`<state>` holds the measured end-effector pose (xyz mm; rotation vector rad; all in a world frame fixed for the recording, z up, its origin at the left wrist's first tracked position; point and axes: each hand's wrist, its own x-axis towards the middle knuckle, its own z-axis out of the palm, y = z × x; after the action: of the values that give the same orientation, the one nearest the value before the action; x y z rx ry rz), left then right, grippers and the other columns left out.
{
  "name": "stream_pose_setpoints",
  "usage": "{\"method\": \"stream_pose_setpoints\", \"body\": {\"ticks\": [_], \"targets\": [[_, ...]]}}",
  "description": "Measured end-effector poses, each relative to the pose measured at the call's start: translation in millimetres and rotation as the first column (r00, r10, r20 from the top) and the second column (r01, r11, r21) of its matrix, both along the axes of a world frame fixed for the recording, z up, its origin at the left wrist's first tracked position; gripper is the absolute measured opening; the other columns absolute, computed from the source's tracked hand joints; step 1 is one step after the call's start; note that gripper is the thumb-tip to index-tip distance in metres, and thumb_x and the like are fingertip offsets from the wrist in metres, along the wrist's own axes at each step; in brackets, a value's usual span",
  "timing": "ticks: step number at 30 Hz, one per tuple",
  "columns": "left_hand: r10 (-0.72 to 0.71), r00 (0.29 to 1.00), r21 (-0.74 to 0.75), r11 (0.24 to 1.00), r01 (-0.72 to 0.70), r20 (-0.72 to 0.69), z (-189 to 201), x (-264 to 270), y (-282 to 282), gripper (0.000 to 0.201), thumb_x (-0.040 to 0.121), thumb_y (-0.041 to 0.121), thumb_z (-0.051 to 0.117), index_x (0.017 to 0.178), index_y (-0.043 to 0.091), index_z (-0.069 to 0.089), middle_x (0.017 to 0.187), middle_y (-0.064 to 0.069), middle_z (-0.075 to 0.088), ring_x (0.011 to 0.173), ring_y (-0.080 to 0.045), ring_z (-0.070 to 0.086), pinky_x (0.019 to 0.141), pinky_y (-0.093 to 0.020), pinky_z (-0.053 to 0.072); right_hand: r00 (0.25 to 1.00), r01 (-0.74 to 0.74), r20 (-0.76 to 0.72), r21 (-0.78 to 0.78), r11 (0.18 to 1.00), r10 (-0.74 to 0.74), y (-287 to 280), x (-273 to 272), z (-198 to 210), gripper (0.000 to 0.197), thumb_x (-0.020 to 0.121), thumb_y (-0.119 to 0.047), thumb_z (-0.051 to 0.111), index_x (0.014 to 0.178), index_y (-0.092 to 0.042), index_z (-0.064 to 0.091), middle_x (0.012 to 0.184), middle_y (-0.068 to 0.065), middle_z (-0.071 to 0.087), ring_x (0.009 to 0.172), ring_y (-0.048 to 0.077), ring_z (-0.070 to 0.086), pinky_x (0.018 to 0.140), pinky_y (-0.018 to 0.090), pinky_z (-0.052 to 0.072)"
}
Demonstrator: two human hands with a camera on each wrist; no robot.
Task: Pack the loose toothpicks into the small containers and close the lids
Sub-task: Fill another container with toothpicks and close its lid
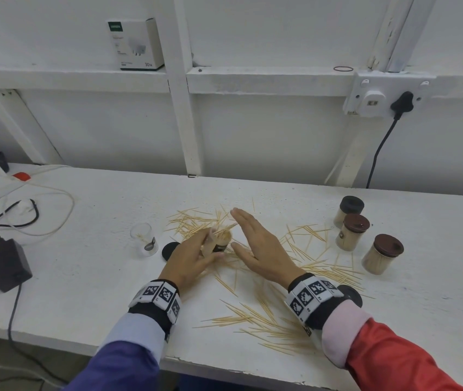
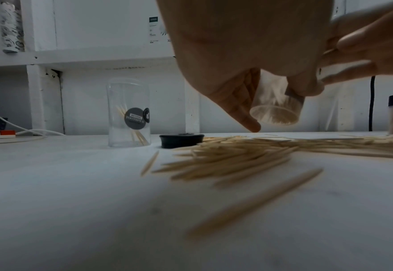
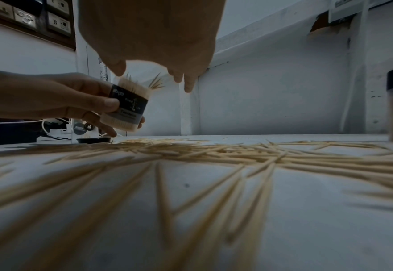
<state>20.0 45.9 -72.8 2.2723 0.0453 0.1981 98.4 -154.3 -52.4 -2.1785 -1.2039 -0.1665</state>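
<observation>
Held container (image 1: 221, 241): packed full of toothpicks, lidless, tilted, lifted off the table (image 1: 83, 277).
Left hand (image 1: 188, 259): fingers curled round it.
Right hand (image 1: 255, 244): flat, fingers straight, just beside it.
Loose toothpicks (image 1: 255, 317): scattered around both hands.
Black lid (image 1: 170, 250): flat, left of the hand.

Pale wooden toothpicks (image 1: 255, 320), clear glossy plastic container (image 1: 144, 239), matt white-painted table (image 1: 97, 277).
</observation>
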Motion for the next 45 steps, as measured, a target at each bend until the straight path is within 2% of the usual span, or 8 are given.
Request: {"method": "stream_pose_setpoints", "body": {"ticks": [3, 6, 11, 17, 21, 33, 38, 45], "targets": [[0.010, 1.000, -0.012, 1.000, -0.010, -0.002, 2, -2, -1, 0.067, 0.080, 0.065, 0.064, 0.136, 0.033, 0.044, 0.126, 0.021, 0.058, 0.116, 0.001, 0.055, 0.093, -0.031, 0.052, 0.993, -0.025, -0.121, -0.133, 0.991, 0.009, -1, -1, 0, 0.077, 0.100, -0.046, 0.043, 0.156, -0.018, -0.003, 0.162, -0.007, -0.003, 0.146, -0.001, -0.001, 0.115, 0.016, 0.008], [-0.020, 0.999, 0.005, 1.000, 0.020, -0.041, 4, -2, -2, 0.076, 0.076, 0.072, 0.058, 0.138, 0.030, 0.044, 0.127, 0.017, 0.058, 0.115, -0.004, 0.057, 0.091, -0.030, 0.053, 0.981, -0.104, -0.178, -0.192, 0.976, 0.070, -2, -3, 2, 0.077, 0.101, -0.046, 0.041, 0.155, -0.022, -0.008, 0.162, -0.008, -0.004, 0.144, -0.004, -0.001, 0.117, 0.019, 0.013], [-0.063, 0.995, 0.067, 0.995, 0.068, -0.075, 4, -3, -3, 0.081, 0.073, 0.082, 0.050, 0.133, 0.028, 0.045, 0.116, 0.015, 0.062, 0.100, -0.008, 0.063, 0.086, -0.039, 0.055, 0.972, -0.233, -0.039, -0.224, 0.946, 0.231, 1, -4, -3, 0.060, 0.105, -0.036, 0.034, 0.156, -0.023, 0.005, 0.162, -0.010, 0.002, 0.147, -0.001, -0.005, 0.119, 0.019, 0.003], [-0.023, 0.998, 0.042, 0.999, 0.025, -0.063, 2, -2, -2, 0.066, 0.079, 0.071, 0.060, 0.131, 0.032, 0.047, 0.116, 0.018, 0.062, 0.100, -0.005, 0.063, 0.085, -0.040, 0.055, 0.978, -0.210, -0.057, -0.212, 0.954, 0.202, 2, 1, -9, 0.058, 0.105, -0.041, 0.030, 0.155, -0.029, 0.004, 0.162, -0.012, -0.001, 0.147, 0.001, -0.009, 0.122, 0.033, 0.004], [0.063, 0.998, 0.074, 0.995, -0.062, -0.017, 6, -3, -1, 0.057, 0.084, 0.063, 0.061, 0.129, 0.032, 0.045, 0.117, 0.018, 0.062, 0.102, -0.006, 0.062, 0.088, -0.035, 0.053, 0.991, -0.125, -0.056, -0.114, 0.986, 0.119, 2, 1, -7, 0.056, 0.106, -0.037, 0.029, 0.154, -0.036, 0.000, 0.162, -0.011, -0.001, 0.147, 0.001, -0.005, 0.120, 0.027, 0.004], [0.208, 0.976, 0.147, 0.969, -0.197, -0.059, 9, -6, 0, 0.063, 0.089, 0.055, 0.056, 0.139, 0.029, 0.030, 0.123, 0.004, 0.061, 0.093, -0.017, 0.065, 0.077, -0.029, 0.045, 0.914, 0.111, -0.370, -0.158, 0.981, -0.163, -15, 29, 8, 0.052, 0.103, -0.044, 0.035, 0.152, -0.028, 0.027, 0.157, -0.005, 0.026, 0.144, 0.011, 0.022, 0.116, 0.034, 0.022], [0.198, 0.978, 0.171, 0.968, -0.185, -0.063, 11, -6, -3, 0.063, 0.090, 0.055, 0.056, 0.140, 0.027, 0.031, 0.124, 0.003, 0.062, 0.098, -0.019, 0.065, 0.076, -0.028, 0.044, 0.807, 0.156, -0.463, -0.432, 0.888, -0.366, -42, 75, 21, 0.047, 0.101, -0.020, 0.044, 0.146, -0.014, 0.037, 0.152, 0.011, 0.033, 0.139, 0.026, 0.033, 0.112, 0.036, 0.027], [0.134, 0.987, 0.247, 0.963, -0.110, -0.083, 11, -7, 3, 0.061, 0.088, 0.058, 0.055, 0.136, 0.031, 0.031, 0.117, 0.010, 0.062, 0.088, -0.012, 0.065, 0.077, -0.033, 0.048, 0.853, 0.209, -0.164, -0.762, 0.613, -0.495, -73, 104, 12, 0.040, 0.098, -0.007, 0.033, 0.136, -0.003, 0.046, 0.137, 0.021, 0.043, 0.126, 0.035, 0.044, 0.105, 0.040, 0.037]]}}
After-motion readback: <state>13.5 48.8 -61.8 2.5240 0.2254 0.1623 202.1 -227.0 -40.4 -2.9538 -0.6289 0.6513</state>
